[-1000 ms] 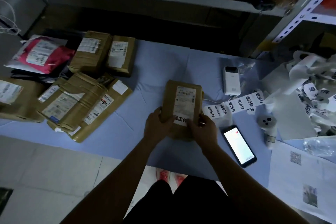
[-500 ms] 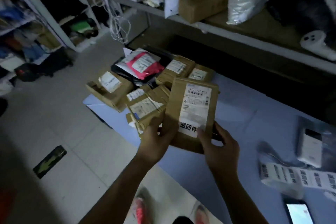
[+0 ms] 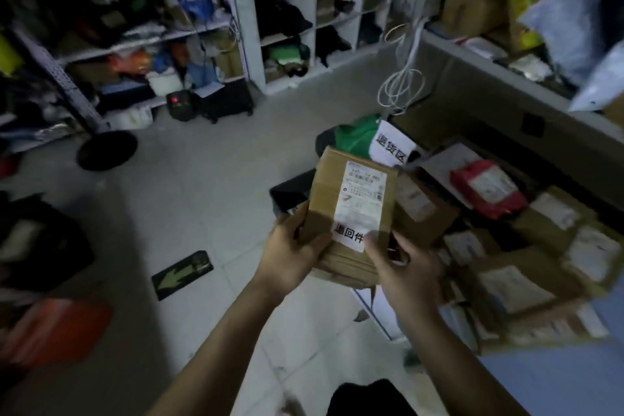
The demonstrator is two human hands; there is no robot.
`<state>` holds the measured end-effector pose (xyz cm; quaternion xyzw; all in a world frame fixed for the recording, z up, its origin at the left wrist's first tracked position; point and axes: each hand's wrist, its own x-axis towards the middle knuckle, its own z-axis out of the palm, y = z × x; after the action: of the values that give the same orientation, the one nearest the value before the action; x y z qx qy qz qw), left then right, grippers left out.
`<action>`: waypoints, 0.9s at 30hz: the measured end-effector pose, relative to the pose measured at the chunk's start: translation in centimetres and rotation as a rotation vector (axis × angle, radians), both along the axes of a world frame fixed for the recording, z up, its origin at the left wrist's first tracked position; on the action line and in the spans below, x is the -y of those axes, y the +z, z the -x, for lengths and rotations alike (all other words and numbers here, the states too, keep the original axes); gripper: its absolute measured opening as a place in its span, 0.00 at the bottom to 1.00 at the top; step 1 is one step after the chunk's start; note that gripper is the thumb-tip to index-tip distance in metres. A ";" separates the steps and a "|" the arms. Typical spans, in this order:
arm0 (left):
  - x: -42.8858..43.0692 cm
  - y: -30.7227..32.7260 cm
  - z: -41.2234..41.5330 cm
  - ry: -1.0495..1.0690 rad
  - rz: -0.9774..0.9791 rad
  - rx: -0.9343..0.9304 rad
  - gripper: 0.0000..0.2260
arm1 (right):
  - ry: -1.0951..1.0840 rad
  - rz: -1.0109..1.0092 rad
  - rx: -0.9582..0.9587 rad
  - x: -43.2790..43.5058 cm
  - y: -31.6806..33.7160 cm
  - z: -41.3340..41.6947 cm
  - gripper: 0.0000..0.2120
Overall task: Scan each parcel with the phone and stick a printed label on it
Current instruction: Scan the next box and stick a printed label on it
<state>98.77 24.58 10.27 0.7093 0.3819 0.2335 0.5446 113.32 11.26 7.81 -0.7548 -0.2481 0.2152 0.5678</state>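
Note:
I hold a brown cardboard parcel (image 3: 341,209) in the air with both hands, left of the table. It carries a white shipping label and a small printed label (image 3: 349,236) with black characters at its near end. My left hand (image 3: 293,252) grips the parcel's near left corner. My right hand (image 3: 401,263) grips the near right edge, thumb on the printed label. Phone and label printer are out of view.
Several brown parcels (image 3: 520,284) and a red bag parcel (image 3: 486,187) lie piled on the blue table (image 3: 557,382) at right. A green bag with a white sign (image 3: 391,145) sits behind the held parcel. Shelving racks (image 3: 135,44) line the back; tiled floor (image 3: 202,196) is at left.
The view has swung left, away from the table. The parcel went from lying on the table to being lifted and carried left, past the pile of parcels.

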 end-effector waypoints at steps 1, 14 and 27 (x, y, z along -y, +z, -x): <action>-2.5 -0.8 0.7 0.004 0.014 -0.034 0.14 | 0.016 0.024 -0.007 -2.6 -1.2 0.8 0.02; -34.9 -15.2 -1.6 -0.111 0.160 -0.383 0.22 | 0.018 0.278 -0.301 -33.4 -16.0 -0.2 0.11; -56.4 -31.9 -22.9 -0.595 0.266 -0.426 0.21 | -0.426 0.347 -0.543 -50.7 -29.3 -14.9 0.15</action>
<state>121.64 80.99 -21.65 0.7447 0.2910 -0.1385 0.5845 128.19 61.94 -21.51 -0.7897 0.1136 0.3234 0.5088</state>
